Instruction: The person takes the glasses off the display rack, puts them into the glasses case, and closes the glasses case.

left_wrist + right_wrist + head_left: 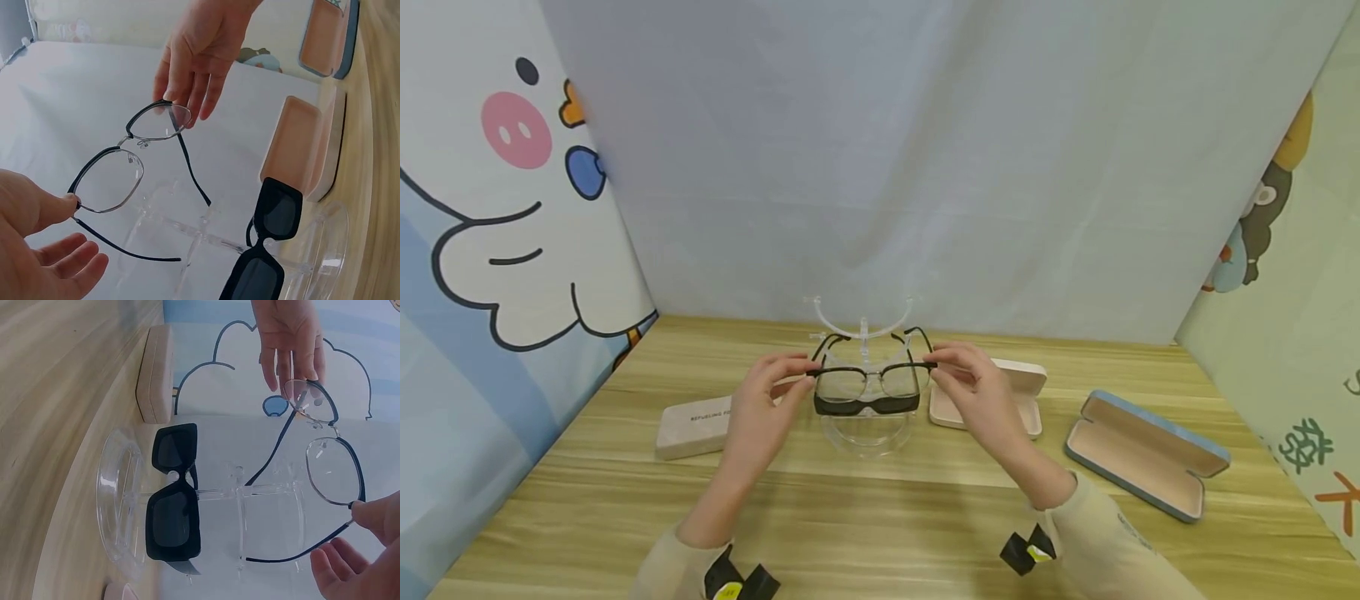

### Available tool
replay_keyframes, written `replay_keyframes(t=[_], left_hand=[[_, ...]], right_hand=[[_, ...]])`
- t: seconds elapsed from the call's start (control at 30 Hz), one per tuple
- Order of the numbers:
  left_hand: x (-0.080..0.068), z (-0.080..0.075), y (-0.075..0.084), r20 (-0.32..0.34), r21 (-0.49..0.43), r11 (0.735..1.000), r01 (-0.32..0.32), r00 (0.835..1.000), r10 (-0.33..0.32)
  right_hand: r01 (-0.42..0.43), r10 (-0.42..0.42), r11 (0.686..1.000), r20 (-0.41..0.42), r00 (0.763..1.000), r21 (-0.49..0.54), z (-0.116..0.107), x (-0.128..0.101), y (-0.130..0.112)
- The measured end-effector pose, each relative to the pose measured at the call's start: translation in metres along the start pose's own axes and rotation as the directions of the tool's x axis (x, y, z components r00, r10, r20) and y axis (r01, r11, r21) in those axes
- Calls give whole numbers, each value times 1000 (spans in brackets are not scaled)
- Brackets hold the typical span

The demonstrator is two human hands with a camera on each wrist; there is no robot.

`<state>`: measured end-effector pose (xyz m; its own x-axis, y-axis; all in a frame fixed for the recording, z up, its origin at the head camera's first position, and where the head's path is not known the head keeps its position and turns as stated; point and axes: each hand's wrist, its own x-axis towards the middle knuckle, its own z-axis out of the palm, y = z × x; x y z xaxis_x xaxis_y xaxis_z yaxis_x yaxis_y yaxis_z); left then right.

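My left hand and right hand pinch the two outer ends of a pair of black half-rimmed eyeglasses, thumb against fingers. The temples are unfolded and point away from me, toward the clear display stand. In both wrist views the eyeglasses are held higher than the black sunglasses, which rest on a low tier of the stand. Whether the eyeglasses touch the stand cannot be told. The stand's upper arms carry nothing.
A closed whitish glasses case lies left of the stand, partly behind my left hand. To the right are an open white case with pinkish lining and an open blue case. A pale cloth hangs behind the wooden table.
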<state>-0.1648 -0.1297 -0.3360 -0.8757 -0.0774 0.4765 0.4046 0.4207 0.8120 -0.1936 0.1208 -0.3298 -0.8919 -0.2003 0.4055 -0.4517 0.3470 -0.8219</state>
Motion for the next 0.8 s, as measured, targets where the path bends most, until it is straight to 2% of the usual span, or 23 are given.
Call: replay_keyframes(t=[0.27, 0.5, 0.6, 0.8], left_hand=[[-7, -5, 18, 34, -81, 996, -44, 998, 47], [-14, -3, 32, 44, -140, 987, -80, 995, 87], [-15, -1, 36, 65, -172, 982, -75, 994, 88], [-15, 6, 38, 108, -230, 973, -38, 992, 64]], right_hand=[[-27, 23, 994, 38, 999, 104, -14, -11, -7], [35, -44, 982, 46, 998, 188, -24, -20, -10], [36, -47, 979, 52, 998, 201, -28, -24, -11], [-10, -1, 985, 60, 998, 172, -39, -31, -10]])
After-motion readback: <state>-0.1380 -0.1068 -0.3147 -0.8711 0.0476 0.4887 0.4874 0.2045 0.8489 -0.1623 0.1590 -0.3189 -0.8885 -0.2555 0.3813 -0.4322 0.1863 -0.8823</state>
